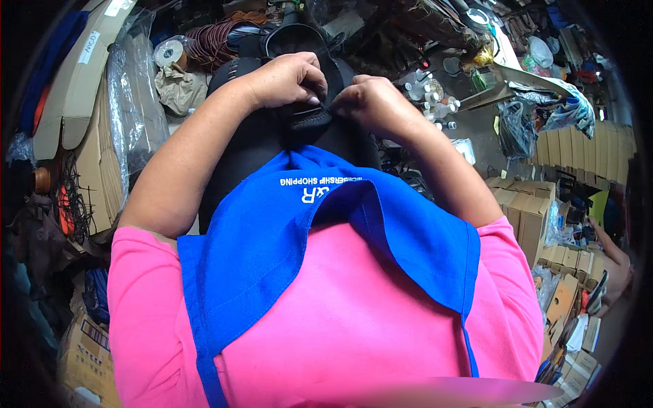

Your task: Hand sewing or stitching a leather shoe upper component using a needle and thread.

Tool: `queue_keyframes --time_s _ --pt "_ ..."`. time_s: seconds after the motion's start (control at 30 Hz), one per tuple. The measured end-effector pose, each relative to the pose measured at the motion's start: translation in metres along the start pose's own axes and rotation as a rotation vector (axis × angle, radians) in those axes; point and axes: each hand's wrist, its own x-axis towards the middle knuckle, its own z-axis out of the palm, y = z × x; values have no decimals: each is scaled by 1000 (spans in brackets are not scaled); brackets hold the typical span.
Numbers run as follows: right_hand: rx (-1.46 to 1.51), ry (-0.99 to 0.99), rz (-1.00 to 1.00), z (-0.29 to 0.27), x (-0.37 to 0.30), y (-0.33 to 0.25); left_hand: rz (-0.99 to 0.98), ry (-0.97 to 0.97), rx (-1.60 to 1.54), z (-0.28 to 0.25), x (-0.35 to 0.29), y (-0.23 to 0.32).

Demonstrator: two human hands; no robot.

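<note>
Both my hands meet over my lap at the upper middle, working on a black item (310,120) with a curved, padded-looking edge; its kind I cannot make out. My left hand (294,80) is closed, fingers curled down and pinching the item's upper edge. Just right of it, my right hand (367,102) is closed too, with thumb and fingertips pressed together at the item's right side. What lies between the right fingertips is too dark to tell. Beyond the hands stands a dark round-rimmed container (297,28). A blue apron (252,272) hangs over my pink shirt.
Cardboard sheets (92,166) and clear plastic wrap (136,102) stand at left. A white spool (169,52) and coiled reddish cord (214,45) lie farther back. White bottles (430,92) cluster beyond my right hand. Stacked cartons (524,211) and another person's bare limb (612,258) are at right.
</note>
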Motion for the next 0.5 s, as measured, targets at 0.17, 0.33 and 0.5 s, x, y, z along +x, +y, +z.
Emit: queue_keyframes --time_s 0.17,0.33,0.5 --pt "292 20 171 17 3 6 30 207 47 11 -7 2" --pt "667 15 195 10 -21 27 -149 457 158 23 -59 45" --pt "1645 302 12 -14 -72 66 -452 110 182 -16 -117 45"
